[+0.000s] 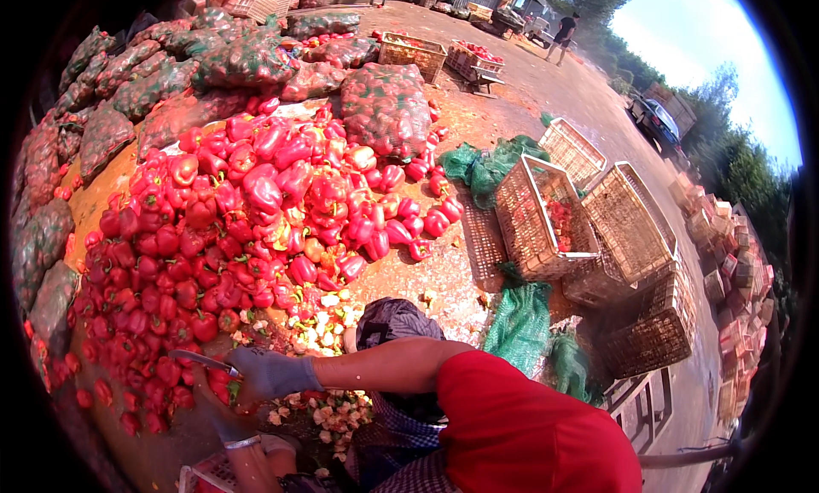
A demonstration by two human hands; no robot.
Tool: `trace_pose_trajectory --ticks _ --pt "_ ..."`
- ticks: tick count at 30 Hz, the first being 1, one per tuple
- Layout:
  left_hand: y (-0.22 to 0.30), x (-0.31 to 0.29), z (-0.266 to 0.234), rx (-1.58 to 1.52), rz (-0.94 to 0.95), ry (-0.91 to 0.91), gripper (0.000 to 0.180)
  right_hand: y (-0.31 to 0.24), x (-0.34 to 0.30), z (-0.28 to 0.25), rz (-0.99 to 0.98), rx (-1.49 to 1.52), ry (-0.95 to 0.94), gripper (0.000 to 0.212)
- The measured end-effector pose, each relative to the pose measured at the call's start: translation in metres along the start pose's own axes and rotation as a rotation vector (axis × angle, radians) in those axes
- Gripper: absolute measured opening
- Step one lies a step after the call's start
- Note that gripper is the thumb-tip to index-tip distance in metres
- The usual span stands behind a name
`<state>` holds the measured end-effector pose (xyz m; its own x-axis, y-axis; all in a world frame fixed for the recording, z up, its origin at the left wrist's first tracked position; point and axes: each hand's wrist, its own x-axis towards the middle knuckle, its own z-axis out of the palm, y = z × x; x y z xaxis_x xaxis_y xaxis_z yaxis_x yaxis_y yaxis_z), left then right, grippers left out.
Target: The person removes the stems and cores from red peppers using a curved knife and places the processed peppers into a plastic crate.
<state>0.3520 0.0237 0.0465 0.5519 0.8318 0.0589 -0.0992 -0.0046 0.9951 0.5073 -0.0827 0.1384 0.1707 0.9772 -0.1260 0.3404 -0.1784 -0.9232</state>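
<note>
My right hand (275,374), in a grey glove, is closed round the handle of a knife (205,360), with its blade pointing left over the pile. Just below it, my gloved left hand (220,416) is closed round a red bell pepper (219,385); the fingers partly hide it, and a bit of green shows beside it. Both hands are at the near edge of a large heap of red bell peppers (183,275). Pale cut-out cores (337,414) lie scattered right of my hands. A crate (209,476) stands below my left wrist, mostly out of sight.
Full mesh sacks (386,109) are stacked behind and left of the heap. Several plastic crates (546,220) stand at the right, near green netting (519,327). Farther off are a walking person (563,37), a car (657,122) and piled crates (738,297).
</note>
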Motion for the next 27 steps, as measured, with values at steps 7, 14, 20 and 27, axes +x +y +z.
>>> trace_pose_trajectory --ticks 7,14,20,27 --pt "-0.008 -0.004 0.009 0.181 0.240 -0.033 0.081 0.006 0.004 -0.005 0.005 0.187 -0.105 0.092" --pt "0.027 -0.009 0.039 -0.163 0.080 -0.118 0.068 0.016 0.011 -0.006 0.042 0.388 -0.057 0.087" --pt "0.053 0.003 0.040 -0.395 -0.253 -0.171 0.054 0.009 0.013 -0.011 0.132 0.371 0.001 0.079" --pt "0.090 0.003 0.056 -0.202 -0.248 -0.185 0.042 0.011 0.013 -0.011 0.163 0.362 0.043 0.071"
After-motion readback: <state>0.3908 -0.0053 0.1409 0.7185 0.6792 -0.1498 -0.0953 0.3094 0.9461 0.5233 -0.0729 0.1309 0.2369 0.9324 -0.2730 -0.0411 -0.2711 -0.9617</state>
